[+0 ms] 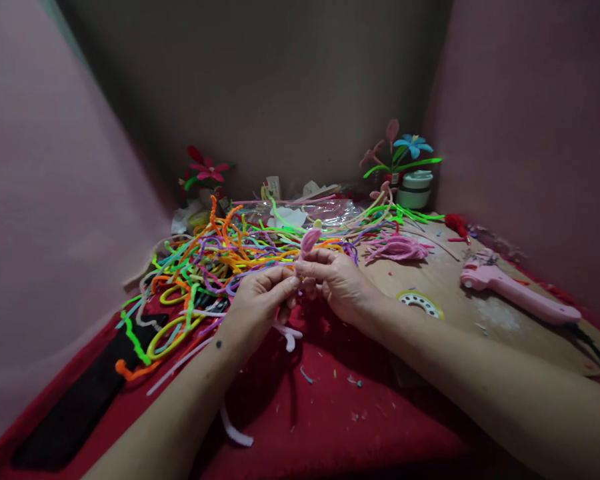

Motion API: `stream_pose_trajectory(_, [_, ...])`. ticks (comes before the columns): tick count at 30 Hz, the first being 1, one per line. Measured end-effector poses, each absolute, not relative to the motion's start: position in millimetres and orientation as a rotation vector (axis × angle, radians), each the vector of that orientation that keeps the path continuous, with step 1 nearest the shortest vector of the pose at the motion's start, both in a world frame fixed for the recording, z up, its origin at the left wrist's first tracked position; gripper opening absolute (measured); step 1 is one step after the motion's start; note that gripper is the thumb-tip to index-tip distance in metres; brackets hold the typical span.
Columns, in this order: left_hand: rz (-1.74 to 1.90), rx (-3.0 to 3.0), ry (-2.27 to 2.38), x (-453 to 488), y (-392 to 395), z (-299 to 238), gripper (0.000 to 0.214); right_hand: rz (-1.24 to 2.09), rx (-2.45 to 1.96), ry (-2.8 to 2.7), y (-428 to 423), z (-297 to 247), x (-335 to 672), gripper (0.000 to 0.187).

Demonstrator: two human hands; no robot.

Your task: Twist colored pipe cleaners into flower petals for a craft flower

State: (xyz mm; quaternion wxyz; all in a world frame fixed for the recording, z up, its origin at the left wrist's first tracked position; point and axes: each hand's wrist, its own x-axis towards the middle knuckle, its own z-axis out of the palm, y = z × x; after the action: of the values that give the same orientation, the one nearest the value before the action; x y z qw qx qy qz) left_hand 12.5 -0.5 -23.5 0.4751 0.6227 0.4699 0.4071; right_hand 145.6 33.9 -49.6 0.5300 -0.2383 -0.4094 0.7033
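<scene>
Dim walls flank red cloth; left grip and right grip pinch pink chenille.

From head height, we look forward and down, close over the left hand and right hand, across the table to the far wall.

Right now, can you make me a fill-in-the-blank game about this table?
1. The right hand pinches a bud that is mostly ____.
2. The cloth below is ____.
3. The flower just above the jar is ____.
4. The corded tool is ____.

Missing words: pink; red; blue; pink.
</scene>
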Motion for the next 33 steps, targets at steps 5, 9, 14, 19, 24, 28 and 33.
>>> stream_pose_trajectory(5, [0.934, 1.444, 1.15, 8.4, 1.0, -24.5, 0.022, 1.572, -0.547, -0.978, 40.7, -46.1, 151.2, 0.031])
stream_pose_trajectory(9, [0.897, 1.442, 1.18, 8.0, 1.4, -25.6, 0.022, 1.511, -0.643, -1.073, 41.4, -44.5, 153.0, 0.026])
stream_pose_trajectory(14, [0.909, 1.441, 1.19, 9.6, -0.7, -23.6, 0.027, 1.439, -0.684, -1.191, 38.1, -43.4, 153.3, 0.029])
stream_pose_trajectory(19, [0.88, 1.427, 1.212, 9.9, -2.2, -21.5, 0.027, 1.305, -0.714, -1.266, 34.9, -42.6, 152.7, 0.027])
stream_pose_trajectory(24, [0.958, 1.427, 1.18, 6.5, 0.3, -23.8, 0.025, 1.284, -0.711, -1.276, 33.8, -38.9, 152.4, 0.021])
stream_pose_trajectory(28, [1.068, 1.398, 1.153, 4.0, 2.2, -22.8, 0.023, 1.319, -0.804, -1.2, 31.8, -37.4, 152.0, 0.019])
stream_pose_trajectory(33, [1.285, 1.356, 1.18, -1.4, 9.8, -23.6, 0.017, 1.198, -0.81, -1.255, 22.3, -35.4, 146.4, 0.025])
